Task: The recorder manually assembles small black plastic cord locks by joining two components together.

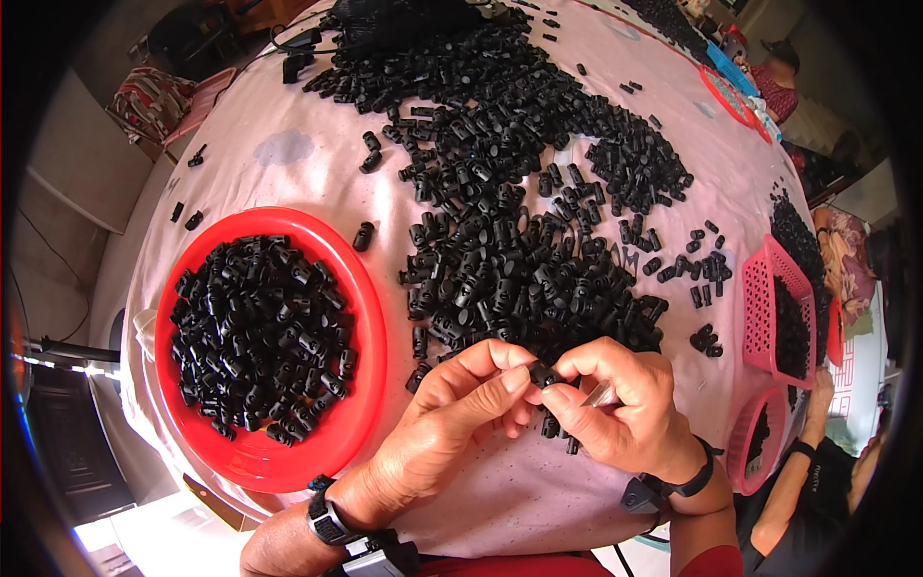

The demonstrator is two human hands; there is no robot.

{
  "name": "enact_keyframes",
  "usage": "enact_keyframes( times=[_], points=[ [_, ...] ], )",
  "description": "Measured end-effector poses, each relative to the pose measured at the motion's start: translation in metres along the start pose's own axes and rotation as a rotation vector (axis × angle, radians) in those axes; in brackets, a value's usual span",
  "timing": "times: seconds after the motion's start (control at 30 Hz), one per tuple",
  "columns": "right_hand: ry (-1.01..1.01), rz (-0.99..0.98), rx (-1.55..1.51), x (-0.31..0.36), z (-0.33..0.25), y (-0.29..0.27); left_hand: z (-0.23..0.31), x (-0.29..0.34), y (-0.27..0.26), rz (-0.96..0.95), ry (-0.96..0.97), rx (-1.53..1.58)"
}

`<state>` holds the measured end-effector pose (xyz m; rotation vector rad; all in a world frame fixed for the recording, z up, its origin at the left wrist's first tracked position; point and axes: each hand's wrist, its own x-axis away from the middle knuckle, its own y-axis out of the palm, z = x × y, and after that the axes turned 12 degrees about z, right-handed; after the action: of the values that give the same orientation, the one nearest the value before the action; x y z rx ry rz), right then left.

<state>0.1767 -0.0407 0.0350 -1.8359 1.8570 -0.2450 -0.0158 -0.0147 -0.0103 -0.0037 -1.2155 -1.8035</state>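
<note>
Holds one black piece point(544, 373) up between both hands, over the near end of the heap point(500, 274). Lies just right of the left hand point(444, 415) and just left of the right hand point(630, 409), touching both, so nearer to neither.

Pinches the left end between left thumb and forefinger, tips brought close, the other fingers curled below. Pinches the right end likewise with right thumb and forefinger, the thumb laid across the near side, the remaining fingers folded inward. Carries also a pale, shiny sliver point(602, 394) in the right hand, behind the thumb; cannot tell its kind.

Seems to run, along the long axis, from upper left to lower right, roughly from one pinch to the other; too covered by fingertips to fix the exact tilt.

Seen to the left, well apart from the piece: a red basin point(274, 471) holding many black pieces, nearer to the left hand. Seen farther out to the right: a pink basket point(760, 317), also holding black pieces, nearer to the right hand. Spread beyond the fingertips, over the cloth-covered tabletop point(702, 173): the heap, reaching toward the far edge.
</note>
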Motion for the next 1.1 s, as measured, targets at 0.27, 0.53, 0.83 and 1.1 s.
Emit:
enact_keyframes(
  times=[0.27,0.53,0.83,1.1],
  points=[
    [0.142,-0.039,-0.036,-0.001,-0.004,-0.004,-0.002,-0.001,-0.002,-0.001,-0.004,0.01],
    [0.126,-0.039,-0.051,0.0,-0.001,-0.004,-0.001,0.0,0.002,0.005,0.03,-0.04],
    [0.147,-0.04,-0.054,0.0,-0.002,-0.004,-0.003,0.0,0.008,0.039,0.117,-0.1],
    [0.172,-0.041,-0.048,0.0,-0.003,-0.002,-0.002,0.001,0.007,0.028,0.107,-0.114]
  ],
)
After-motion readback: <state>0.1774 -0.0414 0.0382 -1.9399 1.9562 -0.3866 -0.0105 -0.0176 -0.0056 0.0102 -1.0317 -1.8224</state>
